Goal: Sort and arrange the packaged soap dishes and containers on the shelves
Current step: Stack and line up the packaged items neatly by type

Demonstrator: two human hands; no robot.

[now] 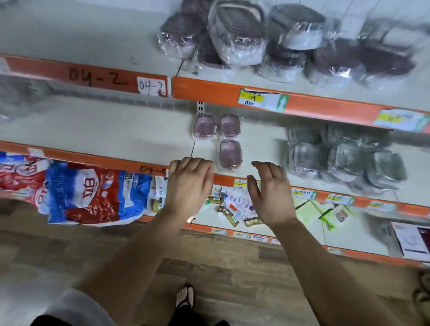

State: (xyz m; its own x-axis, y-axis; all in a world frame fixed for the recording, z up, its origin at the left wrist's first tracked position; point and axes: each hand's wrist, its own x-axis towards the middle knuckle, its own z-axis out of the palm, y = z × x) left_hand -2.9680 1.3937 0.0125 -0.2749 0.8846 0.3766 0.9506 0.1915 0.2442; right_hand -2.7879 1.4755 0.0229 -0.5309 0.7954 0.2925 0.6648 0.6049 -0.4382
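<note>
Head view: our left hand (190,184), right hand (270,191) empty, loosely spread, flanking front soap dish (230,154); we should cup gently, align with pair (204,126) behind

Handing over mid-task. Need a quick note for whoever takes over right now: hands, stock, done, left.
Hands: the left hand and the right hand are both open and empty, at the front edge of the middle shelf.
Stock: three pink soap dishes lie flat on the middle shelf, two at the back and one in front, just beyond the fingertips. The grey containers are bunched at the right of that shelf. The dark wrapped containers are in a jumbled heap on the top shelf.
Done: the pink dishes are set in rows.
Left: probably the heap and the grey bunch.
</note>
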